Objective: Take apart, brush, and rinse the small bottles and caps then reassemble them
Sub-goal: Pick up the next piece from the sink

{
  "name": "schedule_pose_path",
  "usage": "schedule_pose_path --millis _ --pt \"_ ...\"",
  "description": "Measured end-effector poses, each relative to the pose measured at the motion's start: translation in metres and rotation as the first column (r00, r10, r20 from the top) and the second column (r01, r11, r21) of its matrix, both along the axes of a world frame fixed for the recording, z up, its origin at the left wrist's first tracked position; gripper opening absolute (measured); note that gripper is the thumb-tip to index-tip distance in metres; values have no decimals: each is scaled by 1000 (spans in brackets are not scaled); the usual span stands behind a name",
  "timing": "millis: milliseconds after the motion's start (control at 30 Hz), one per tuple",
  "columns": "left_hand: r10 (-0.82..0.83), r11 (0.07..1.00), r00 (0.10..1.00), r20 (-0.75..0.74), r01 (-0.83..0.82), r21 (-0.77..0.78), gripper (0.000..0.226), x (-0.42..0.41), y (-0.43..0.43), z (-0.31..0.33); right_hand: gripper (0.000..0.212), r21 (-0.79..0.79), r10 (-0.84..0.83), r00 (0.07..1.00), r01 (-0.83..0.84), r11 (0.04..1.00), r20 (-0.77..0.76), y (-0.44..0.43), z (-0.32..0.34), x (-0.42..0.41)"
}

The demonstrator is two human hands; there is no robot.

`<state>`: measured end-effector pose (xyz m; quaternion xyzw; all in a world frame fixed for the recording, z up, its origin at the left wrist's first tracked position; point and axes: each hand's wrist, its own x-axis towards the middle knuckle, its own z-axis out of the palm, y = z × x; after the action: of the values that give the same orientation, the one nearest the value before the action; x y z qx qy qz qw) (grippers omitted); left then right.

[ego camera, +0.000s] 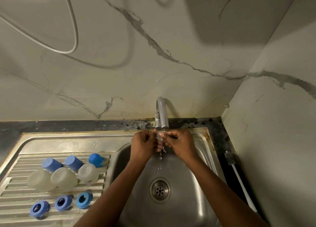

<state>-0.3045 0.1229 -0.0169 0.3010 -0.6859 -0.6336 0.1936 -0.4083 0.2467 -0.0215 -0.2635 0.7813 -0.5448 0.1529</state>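
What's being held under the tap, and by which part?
A small clear piece, gripped between left hand and right hand by its two sides; bottle or cap, I can't tell.

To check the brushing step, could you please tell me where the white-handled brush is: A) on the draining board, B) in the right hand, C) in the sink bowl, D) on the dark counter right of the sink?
D: the brush lies on the dark counter right of the sink.

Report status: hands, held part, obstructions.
Left hand and right hand gripping small translucent plastic part under chrome tap. Water trickling. Nothing in the way.
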Motion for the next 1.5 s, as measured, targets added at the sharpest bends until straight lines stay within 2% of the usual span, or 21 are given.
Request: schedule_pose_path --millis 133,300,400,500,633,767,833,933,1033,1100,1167,1233,1300,1400,1500 --pt "-46 999 998 47 46 -11 33 2 -2 -1 22 24 55 998 -55 998 18 1 -3 -6" --pt "-78 983 996 41 84 -162 29 11 1 -10 26 64 29 984 -41 997 177 2 -11 -3" --pt "-120 972 993 6 119 -201 27 13 3 -11 21 1 23 953 -24 1000 303 2 -12 0" --pt "-101 985 995 -7 99 -144 25 13 6 -12 18 -73 9 940 17 997 340 5 -9 4" --pt "-44 983 996 82 58 -175 19 16 5 -17 11 -51 -70 962 87 995 264 11 -7 9" --pt "-32 973 996 89 52 -227 10 26 2 -18 8 26 -55 989 52 998 137 20 -6 14" --pt "-67 958 996 56 80 -276 23 34 1 -13 10 48 -18 994 13 999 104 23 -5 22" --pt "-206 914 977 55 212 -347 42 47 3 -7 13 101 45 998 -48 994 35 23 -2 34" --pt "-207 874 974 93 227 -430 31 63 5 -6 8 138 113 992 -105 985 -52 20 3 47" --pt "-208 871 974 87 225 -437 17 76 5 -5 8 155 148 987 -138 978 -60 16 8 56" --pt "-161 892 984 79 179 -416 13 91 6 -1 8 150 180 983 -172 974 -42 13 11 68" --pt "-115 899 990 81 138 -415 17 108 6 1 8 143 201 979 -194 970 -35 11 13 81" --pt "-74 906 992 101 109 -408 24 128 5 3 17 134 203 978 -196 971 -38 11 14 96" --pt "-14 928 993 113 55 -368 22 156 0 3 27 135 195 980 -190 973 -28 13 11 114" --pt "36 952 994 103 -3 -307 17 185 -5 -2 24 167 197 980 -196 966 8 18 5 127"
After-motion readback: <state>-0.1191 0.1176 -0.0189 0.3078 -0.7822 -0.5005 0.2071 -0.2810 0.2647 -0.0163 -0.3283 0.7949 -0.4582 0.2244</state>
